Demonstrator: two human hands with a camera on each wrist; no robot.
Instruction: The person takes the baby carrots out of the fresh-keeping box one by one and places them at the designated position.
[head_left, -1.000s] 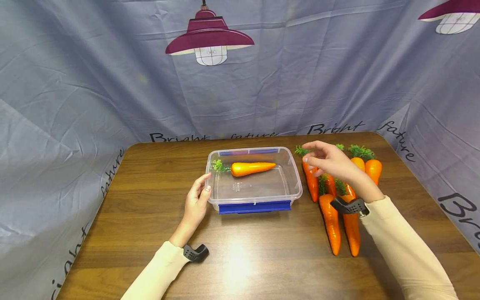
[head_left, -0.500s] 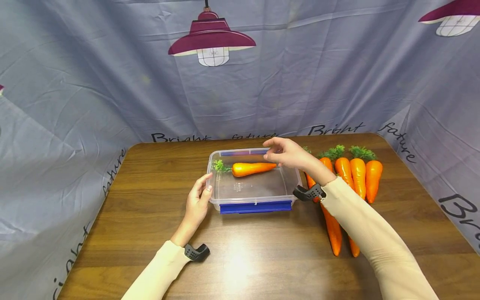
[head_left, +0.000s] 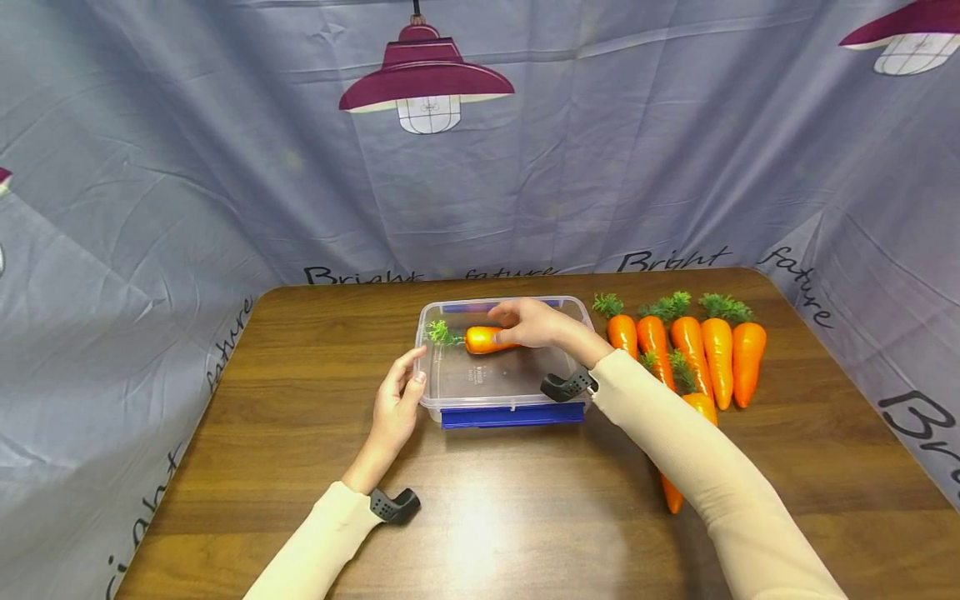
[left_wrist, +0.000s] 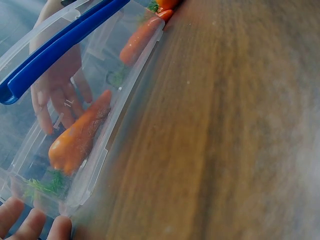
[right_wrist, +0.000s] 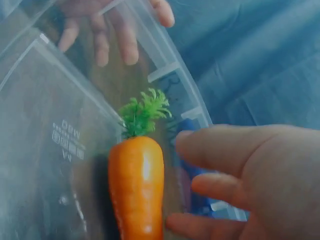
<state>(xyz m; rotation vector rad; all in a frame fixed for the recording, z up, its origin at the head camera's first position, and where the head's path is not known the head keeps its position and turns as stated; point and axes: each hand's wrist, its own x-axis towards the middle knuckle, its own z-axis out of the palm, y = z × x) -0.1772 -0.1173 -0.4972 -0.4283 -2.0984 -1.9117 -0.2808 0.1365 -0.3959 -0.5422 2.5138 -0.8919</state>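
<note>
A clear plastic food container (head_left: 510, 407) with blue side clips stands lidless at the middle of the table. One orange toy carrot (head_left: 483, 340) with a green leafy top lies inside along the back, leaves to the left. My left hand (head_left: 396, 400) rests its fairly straight fingers against the outside of the container's left wall. Inside, my right hand (head_left: 531, 325) reaches over the carrot, hiding its tapered end in the head view. In the right wrist view, the right fingers (right_wrist: 215, 150) are spread beside the carrot (right_wrist: 137, 185), with nothing between them.
To the container's right, several more carrots (head_left: 748, 358) lie in a back row, leaves away from me. Nearer carrots (head_left: 701, 406) are partly covered by the right sleeve (head_left: 697, 467). A printed grey curtain (head_left: 480, 192) surrounds the wooden table (head_left: 315, 358).
My right hand has moved left from above the loose carrots, across the container's right rim, to the carrot inside. My left hand stays at the left wall.
</note>
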